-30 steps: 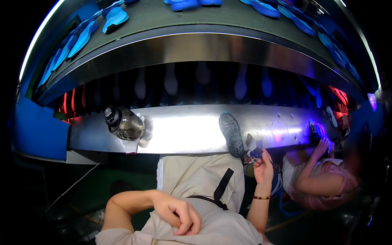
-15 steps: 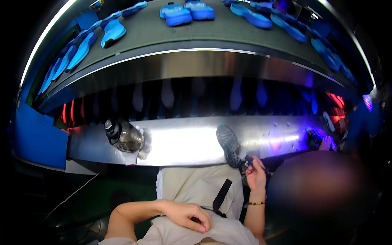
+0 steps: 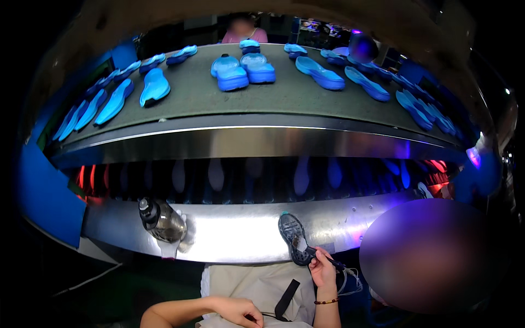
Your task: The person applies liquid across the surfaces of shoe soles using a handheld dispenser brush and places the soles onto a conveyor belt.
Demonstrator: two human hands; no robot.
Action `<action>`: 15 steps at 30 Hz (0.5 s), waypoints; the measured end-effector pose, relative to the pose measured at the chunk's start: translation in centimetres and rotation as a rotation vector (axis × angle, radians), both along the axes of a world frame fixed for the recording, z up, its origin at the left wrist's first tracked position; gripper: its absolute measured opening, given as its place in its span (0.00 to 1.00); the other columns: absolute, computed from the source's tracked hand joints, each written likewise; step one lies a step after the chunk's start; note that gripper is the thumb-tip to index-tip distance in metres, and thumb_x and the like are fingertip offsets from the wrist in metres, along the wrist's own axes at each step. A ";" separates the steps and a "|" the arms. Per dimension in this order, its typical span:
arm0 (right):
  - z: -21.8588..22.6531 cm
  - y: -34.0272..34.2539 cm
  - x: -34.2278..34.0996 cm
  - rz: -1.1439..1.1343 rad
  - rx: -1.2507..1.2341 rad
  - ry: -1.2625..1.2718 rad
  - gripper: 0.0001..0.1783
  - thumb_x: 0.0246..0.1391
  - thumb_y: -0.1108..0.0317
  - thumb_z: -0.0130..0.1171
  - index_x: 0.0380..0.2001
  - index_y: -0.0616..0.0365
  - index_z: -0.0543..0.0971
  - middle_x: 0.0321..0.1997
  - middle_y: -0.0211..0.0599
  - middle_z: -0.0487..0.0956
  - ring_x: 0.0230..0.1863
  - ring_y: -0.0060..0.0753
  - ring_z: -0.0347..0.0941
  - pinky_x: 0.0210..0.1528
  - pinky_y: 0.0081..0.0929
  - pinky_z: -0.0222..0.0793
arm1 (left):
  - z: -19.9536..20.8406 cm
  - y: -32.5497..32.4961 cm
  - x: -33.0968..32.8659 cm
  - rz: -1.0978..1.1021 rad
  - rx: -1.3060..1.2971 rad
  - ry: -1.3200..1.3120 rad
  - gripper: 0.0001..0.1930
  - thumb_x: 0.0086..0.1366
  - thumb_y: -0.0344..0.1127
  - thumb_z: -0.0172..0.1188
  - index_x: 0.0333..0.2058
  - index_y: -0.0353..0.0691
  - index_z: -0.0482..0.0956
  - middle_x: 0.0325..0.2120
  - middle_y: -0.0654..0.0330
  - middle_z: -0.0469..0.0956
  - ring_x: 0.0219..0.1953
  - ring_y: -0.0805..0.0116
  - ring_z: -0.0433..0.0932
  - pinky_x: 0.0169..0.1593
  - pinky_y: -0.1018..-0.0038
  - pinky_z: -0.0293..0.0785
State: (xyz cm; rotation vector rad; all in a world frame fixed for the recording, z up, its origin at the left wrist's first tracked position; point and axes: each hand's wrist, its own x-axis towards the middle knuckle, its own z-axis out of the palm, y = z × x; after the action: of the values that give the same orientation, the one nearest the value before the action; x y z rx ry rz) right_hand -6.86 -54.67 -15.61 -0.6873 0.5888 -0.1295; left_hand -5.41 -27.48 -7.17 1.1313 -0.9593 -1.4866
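My right hand (image 3: 324,269) grips a brush (image 3: 302,245) with a dark handle and pale bristles. Its bristles touch the upward face of a dark shoe sole (image 3: 290,228), toward the near half. The sole lies flat on the metal ledge (image 3: 235,232), with a small green bit at its far tip. Thin pale tubes or cords hang behind the brush handle. Over my lap, on the beige apron (image 3: 246,281), rests my left hand (image 3: 238,312) with its fingers curled in, and nothing shows in it.
A dark translucent bottle (image 3: 164,221) stands on the ledge to the left. Beyond, blue shoe soles (image 3: 232,74) lie on a green conveyor belt (image 3: 186,93); more soles show in the dark slot beneath. Another person (image 3: 426,257) is close on my right, and one (image 3: 244,33) is across the belt.
The view has tilted up, so everything sits lower in the picture. The brush has moved from the sole's near end onto its face. My left hand stays curled at my lap.
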 end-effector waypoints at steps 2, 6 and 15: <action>-0.4 0.1 0.4 0.010 0.015 -0.016 0.10 0.52 0.74 0.51 0.39 0.58 0.73 0.27 0.28 0.74 0.23 0.22 0.68 0.25 0.19 0.63 | 0.9 0.3 0.4 0.022 -0.086 0.027 0.10 0.63 0.36 0.49 0.31 0.36 0.74 0.34 0.61 0.75 0.33 0.69 0.72 0.37 0.77 0.67; -0.2 0.8 1.3 0.056 0.013 -0.049 0.10 0.52 0.74 0.51 0.38 0.60 0.73 0.30 0.32 0.76 0.23 0.22 0.68 0.25 0.19 0.63 | 4.1 0.4 1.7 0.011 -0.500 0.139 0.10 0.63 0.37 0.49 0.32 0.37 0.75 0.34 0.62 0.75 0.33 0.69 0.73 0.37 0.77 0.68; 0.0 1.5 2.1 0.092 0.101 -0.102 0.09 0.51 0.74 0.51 0.38 0.59 0.74 0.34 0.35 0.77 0.23 0.20 0.69 0.26 0.19 0.63 | 0.9 -0.1 1.4 0.034 -0.208 0.126 0.11 0.64 0.39 0.48 0.32 0.39 0.75 0.34 0.63 0.75 0.34 0.71 0.73 0.38 0.78 0.68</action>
State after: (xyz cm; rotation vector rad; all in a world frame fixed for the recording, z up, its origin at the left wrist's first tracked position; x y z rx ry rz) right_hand -4.71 -53.15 -15.60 -0.6054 0.4618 -0.0482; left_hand -4.03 -27.63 -6.23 0.8900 -0.9768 -1.3790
